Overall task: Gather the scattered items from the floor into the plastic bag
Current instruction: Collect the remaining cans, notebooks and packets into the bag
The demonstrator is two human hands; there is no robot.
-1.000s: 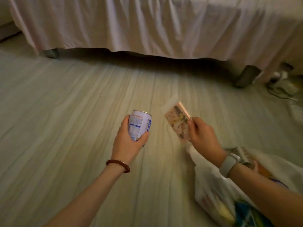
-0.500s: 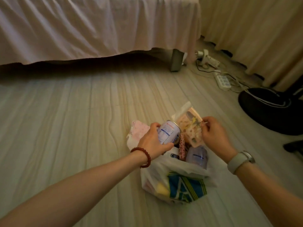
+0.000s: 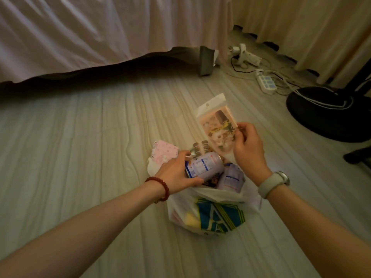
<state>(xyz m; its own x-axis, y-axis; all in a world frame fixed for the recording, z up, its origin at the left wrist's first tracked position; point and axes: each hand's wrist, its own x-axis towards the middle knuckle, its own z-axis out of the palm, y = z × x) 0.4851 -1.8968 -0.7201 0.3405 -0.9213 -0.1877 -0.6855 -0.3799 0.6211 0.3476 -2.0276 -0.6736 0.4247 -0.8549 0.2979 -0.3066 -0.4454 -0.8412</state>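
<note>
White plastic bag (image 3: 218, 194), blue-labelled can (image 3: 203, 165), pink dotted pouch (image 3: 164, 152).

A: Where does the thin white plastic bag (image 3: 210, 199) sit from my feed?

B: On the pale wood-grain floor (image 3: 80, 147), low and centre-right, between my two forearms. My left hand (image 3: 176, 173) holds a blue-and-white labelled drink can (image 3: 204, 166) on its side over the bag's mouth.

A: And beside it?

B: A second pale labelled can (image 3: 230, 178) lies in the bag, just right of the first. My right hand (image 3: 248, 149) pinches a flat clear-sleeved picture packet (image 3: 218, 129) above and behind both. A pink dotted pouch (image 3: 163, 152) pokes out at the bag's left edge.

A: Farther back?

B: The white draped bed skirt (image 3: 100, 37) runs behind; a white power strip (image 3: 266, 81) lies far right, with a round black fan base (image 3: 329, 113) just in front of it.
</note>
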